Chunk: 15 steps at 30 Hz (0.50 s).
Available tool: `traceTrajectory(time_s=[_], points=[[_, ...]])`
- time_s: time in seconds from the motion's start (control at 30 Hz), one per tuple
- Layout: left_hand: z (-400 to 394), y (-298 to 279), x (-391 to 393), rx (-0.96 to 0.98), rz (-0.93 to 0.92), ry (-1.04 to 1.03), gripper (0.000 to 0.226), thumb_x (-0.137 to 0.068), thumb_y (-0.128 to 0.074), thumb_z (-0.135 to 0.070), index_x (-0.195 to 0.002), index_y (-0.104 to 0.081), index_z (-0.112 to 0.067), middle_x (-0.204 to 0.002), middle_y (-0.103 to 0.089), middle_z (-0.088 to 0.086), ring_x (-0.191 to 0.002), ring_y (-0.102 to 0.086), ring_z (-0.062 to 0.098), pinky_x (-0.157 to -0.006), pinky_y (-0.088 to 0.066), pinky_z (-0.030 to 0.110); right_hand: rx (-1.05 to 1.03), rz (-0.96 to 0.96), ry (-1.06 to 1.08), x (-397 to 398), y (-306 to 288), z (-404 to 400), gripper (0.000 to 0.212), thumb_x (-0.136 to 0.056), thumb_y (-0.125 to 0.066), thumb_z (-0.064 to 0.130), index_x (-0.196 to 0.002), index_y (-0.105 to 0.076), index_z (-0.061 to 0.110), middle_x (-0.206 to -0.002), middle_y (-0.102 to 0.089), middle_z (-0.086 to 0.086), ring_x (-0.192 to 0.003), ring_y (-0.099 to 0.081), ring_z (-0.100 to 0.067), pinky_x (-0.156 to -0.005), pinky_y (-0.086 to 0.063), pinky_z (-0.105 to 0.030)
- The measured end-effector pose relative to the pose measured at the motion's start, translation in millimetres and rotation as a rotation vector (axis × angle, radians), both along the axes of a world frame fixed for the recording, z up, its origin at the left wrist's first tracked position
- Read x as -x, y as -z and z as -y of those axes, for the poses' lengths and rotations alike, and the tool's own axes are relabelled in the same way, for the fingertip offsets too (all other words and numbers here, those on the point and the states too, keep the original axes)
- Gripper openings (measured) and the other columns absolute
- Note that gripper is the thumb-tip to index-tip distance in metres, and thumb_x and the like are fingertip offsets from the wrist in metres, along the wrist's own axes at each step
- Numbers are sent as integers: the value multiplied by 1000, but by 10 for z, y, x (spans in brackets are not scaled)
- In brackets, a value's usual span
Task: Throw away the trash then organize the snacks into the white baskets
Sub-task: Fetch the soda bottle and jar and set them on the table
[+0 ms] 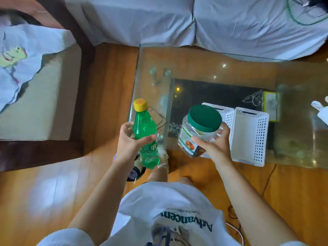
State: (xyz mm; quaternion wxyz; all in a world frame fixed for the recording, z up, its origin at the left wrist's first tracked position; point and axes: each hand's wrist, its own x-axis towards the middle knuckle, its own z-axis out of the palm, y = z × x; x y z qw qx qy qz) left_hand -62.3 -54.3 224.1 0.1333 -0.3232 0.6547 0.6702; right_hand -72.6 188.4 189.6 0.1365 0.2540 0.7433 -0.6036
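My left hand [129, 141] grips a green plastic bottle [145, 128] with a yellow cap, held upright over the floor beside the glass table's left edge. My right hand [214, 144] holds a clear plastic jar [193, 137] with a dark green lid, tilted, above the table's near edge. Two white perforated baskets [248, 137] stand side by side on the glass table [195, 59], just right of the jar. The left basket [225, 112] is mostly hidden behind the jar and my hand.
A sofa under a pale cover [195, 20] runs along the table's far side. An armchair with a beige cushion [40, 103] sits at the left. A white object [319, 110] lies at the table's right edge. Cables [234, 221] trail on the wooden floor near my legs.
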Motion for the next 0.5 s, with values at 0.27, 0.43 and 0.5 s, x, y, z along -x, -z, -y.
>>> traceTrajectory(time_s=[0.27, 0.43, 0.5], points=[[-117, 818, 758, 309, 63, 205, 70, -40, -80, -19, -105, -57, -15, -111, -63, 14, -103, -60, 30, -92, -47, 49, -197, 89, -150, 895, 965, 62, 98, -54, -87, 21, -123, -20, 40, -131, -40, 6, -111, -39, -9, -81, -35, -15], [-216, 1330, 1018, 413, 31, 247, 72, -41, -77, -16, -109, -56, -19, -112, -61, 7, -107, -56, 27, -94, -45, 41, -304, 83, -230, 1133, 1408, 123, 96, -53, -87, 27, -120, -20, 40, -115, -37, 15, -102, -38, -9, -74, -34, -19], [-214, 1519, 1055, 425, 3, 253, 69, -46, -80, -5, -107, -54, -24, -109, -57, 2, -108, -54, 26, -92, -44, 37, -292, 95, -257, 1177, 1564, 144, 95, -55, -87, 25, -121, -20, 41, -115, -35, 15, -103, -38, -8, -78, -35, -20]])
